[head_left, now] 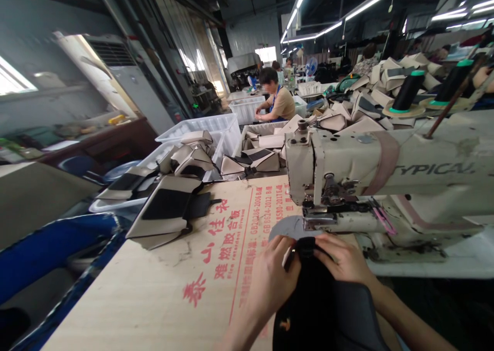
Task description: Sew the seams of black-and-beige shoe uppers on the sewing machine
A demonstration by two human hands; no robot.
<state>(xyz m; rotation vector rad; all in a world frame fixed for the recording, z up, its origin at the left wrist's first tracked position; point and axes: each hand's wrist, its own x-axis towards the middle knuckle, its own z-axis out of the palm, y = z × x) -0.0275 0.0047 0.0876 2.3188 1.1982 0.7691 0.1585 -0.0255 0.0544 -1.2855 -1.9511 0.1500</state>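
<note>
Just in front of the sewing machine, a folded black fabric piece is pinched between my two hands. My left hand grips its left side with thumb and fingers closed. On the other side my right hand has its fingers pressed on the right edge. A dark grey panel hangs below my right hand; whether it joins the black piece I cannot tell. The machine's round grey plate lies just beyond my fingertips. A beige and black sewn piece rests on the plywood table to the left.
The plywood table carries red printing. White plastic bins behind it hold several beige pieces, and more are heaped behind the machine. Black thread cones stand above it. A blue-edged container is at left. A co-worker sits beyond.
</note>
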